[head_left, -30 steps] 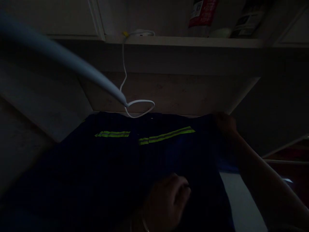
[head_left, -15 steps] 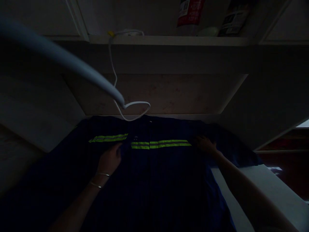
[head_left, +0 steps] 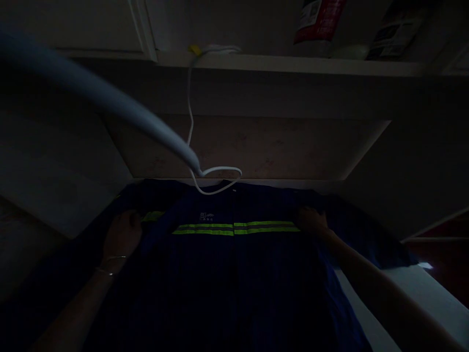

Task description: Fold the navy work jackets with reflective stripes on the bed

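A dark blue work jacket (head_left: 205, 264) lies spread out, with yellow-green reflective stripes (head_left: 267, 226) across its chest and a small pale print (head_left: 207, 216) above them. My left hand (head_left: 122, 234), with two thin bangles at the wrist, is closed on the cloth at the jacket's left side. A fold of fabric slants from it toward the collar, partly covering a stripe. At the right end of the chest stripe, my right hand (head_left: 313, 221) is curled onto the jacket. Dim light hides much of both hands' fingertips.
A pale tube (head_left: 146, 122) slants in from the upper left, close to the camera. Below it a white cable (head_left: 192, 117) loops down from a shelf (head_left: 286, 63). On that shelf stand a red-labelled container (head_left: 318, 22) and a dark one (head_left: 395, 34).
My left hand has moved left and drawn cloth with it, uncovering more chest stripe and the print. The right hand stays at the stripe's right end. The view has shifted slightly.
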Demonstrator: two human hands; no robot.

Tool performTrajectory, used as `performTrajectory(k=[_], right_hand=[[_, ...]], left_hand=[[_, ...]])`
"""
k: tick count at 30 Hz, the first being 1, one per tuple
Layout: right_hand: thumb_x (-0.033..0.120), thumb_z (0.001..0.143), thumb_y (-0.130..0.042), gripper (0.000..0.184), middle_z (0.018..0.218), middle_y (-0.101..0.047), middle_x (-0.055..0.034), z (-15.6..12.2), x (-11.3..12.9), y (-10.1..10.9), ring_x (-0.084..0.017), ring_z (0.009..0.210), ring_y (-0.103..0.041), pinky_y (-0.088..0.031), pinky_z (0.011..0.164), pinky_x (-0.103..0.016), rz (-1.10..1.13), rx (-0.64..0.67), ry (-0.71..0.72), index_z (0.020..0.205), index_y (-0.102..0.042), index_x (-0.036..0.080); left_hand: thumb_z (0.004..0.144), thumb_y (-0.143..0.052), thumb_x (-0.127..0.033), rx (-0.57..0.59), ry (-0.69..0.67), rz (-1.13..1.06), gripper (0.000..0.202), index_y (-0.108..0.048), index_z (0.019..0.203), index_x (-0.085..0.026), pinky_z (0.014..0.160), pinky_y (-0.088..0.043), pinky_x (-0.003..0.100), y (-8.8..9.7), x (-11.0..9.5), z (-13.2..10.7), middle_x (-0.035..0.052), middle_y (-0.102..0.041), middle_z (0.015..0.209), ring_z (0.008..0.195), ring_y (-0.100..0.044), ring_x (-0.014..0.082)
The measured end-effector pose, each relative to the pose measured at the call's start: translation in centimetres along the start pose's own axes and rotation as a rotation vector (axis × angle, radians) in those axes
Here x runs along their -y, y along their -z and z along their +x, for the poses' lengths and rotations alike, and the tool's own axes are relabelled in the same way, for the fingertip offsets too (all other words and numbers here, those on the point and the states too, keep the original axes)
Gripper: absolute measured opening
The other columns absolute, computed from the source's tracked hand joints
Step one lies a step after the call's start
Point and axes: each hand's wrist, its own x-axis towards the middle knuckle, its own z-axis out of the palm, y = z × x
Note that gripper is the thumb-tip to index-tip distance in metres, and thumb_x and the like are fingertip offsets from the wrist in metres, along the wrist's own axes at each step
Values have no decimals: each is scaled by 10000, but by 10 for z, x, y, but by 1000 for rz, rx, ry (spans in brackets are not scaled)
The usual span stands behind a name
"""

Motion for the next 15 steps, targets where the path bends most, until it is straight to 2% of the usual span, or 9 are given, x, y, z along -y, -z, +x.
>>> performTrajectory(k=[3,5,6,8,11,13,15], right_hand=[[232,940,-409,405,1367,-552,-154,5,50,18,-290,1229,-518,-338,1073,-478,77,-100,290,1306,-579,195],[275,962,-408,399,1388,-538,-125,14,89,26,-251,1253,-501,-369,1064,-375,153,-97,508,1316,-575,202],[292,967,-408,396,1389,-536,-111,20,107,29,-243,1249,-506,-388,1051,-357,170,-91,577,1316,-578,210],[309,962,-423,400,1437,-485,-97,36,137,34,-255,1220,-531,-440,1005,-375,156,-70,604,1325,-576,246],[275,930,-473,443,1579,-263,-82,65,162,42,-311,1218,-527,-494,928,-439,78,-59,489,1364,-548,323],[229,918,-478,488,1607,-178,-69,83,169,47,-328,1223,-514,-503,910,-461,64,-78,423,1384,-523,365],[213,926,-458,487,1607,-166,-54,97,172,49,-324,1227,-503,-500,922,-459,100,-114,389,1378,-529,381]], left_hand=[[910,-409,-509,119,-285,-15,552,-553,1286,-131,1051,-413,387,-8,-41,-9,143,-597,1312,1214,-542,283],[889,-465,-409,235,-384,49,521,-519,1348,-169,1003,-443,447,-10,-54,-11,148,-577,1347,1190,-559,320],[885,-455,-331,279,-372,90,509,-500,1372,-189,949,-471,452,-10,-54,-10,148,-578,1347,1139,-593,320],[884,-404,-226,330,-293,150,521,-467,1401,-210,835,-504,424,-6,-42,3,145,-591,1334,1014,-651,300],[929,-328,-235,365,-160,259,504,-423,1423,-246,765,-486,379,6,-5,34,103,-615,1306,910,-672,262],[960,-252,-237,329,-96,411,477,-444,1397,-235,790,-462,371,13,19,51,81,-640,1246,919,-653,246],[974,-176,-217,226,-78,573,481,-501,1326,-189,820,-442,373,16,32,56,84,-652,1179,955,-619,241]])
